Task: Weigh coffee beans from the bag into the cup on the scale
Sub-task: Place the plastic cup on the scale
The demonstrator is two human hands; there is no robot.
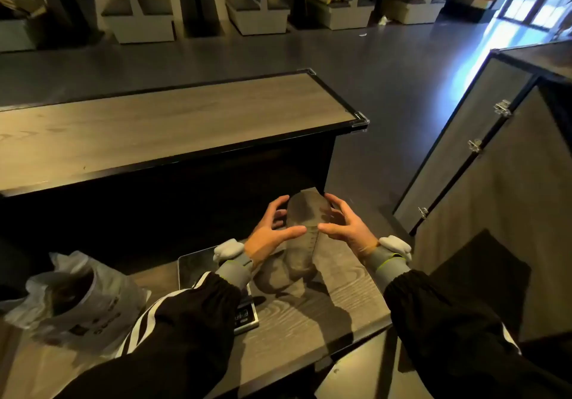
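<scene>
A tall clear measuring cup (305, 237) with graduation marks stands on the lower wooden counter (340, 293), just right of the scale. My left hand (272, 231) and my right hand (343, 228) flank the cup, fingers spread and curved around its upper part, thumbs close to its front wall. I see no firm grip. The flat silver scale (201, 262) lies partly under my left forearm, with its display (244, 318) at the near end. A white plastic bag (102, 309) sits open at the far left, dark coffee beans (71, 290) showing inside.
A raised wooden bar top (173, 126) runs behind the lower counter, with a dark recess beneath it. A hinged grey panel (483, 175) stands to the right. Booth seats and small tables line the far wall across a dark floor.
</scene>
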